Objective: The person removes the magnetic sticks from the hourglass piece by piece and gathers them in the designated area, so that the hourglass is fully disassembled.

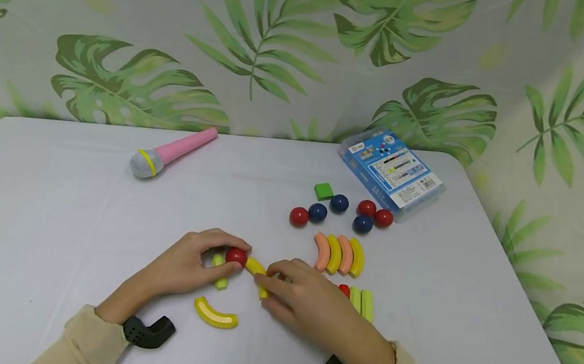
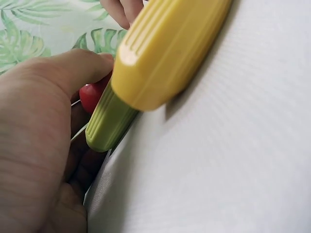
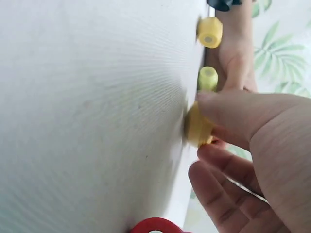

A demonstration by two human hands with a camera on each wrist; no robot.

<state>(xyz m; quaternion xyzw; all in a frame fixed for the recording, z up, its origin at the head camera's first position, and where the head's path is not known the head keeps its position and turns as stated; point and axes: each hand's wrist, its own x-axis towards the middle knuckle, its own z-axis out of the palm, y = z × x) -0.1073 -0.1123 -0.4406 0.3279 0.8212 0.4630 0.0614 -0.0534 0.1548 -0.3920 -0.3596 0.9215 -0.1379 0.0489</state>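
Observation:
My left hand pinches a glossy red ball between thumb and fingertips, low over the white table. A short light green stick lies beneath that hand, its upper end by the ball; whether they touch cannot be told. To the right, my right hand grips a yellow curved stick, with its far end against or very near the ball. In the right wrist view the thumb presses this yellow curved stick. Nearer the front lies another yellow curved stick, large in the left wrist view.
Right of the hands lie orange and yellow curved sticks in a row. Light green sticks and a red piece are partly behind the right arm. Behind are red and blue balls, a green square, a blue box and a pink microphone.

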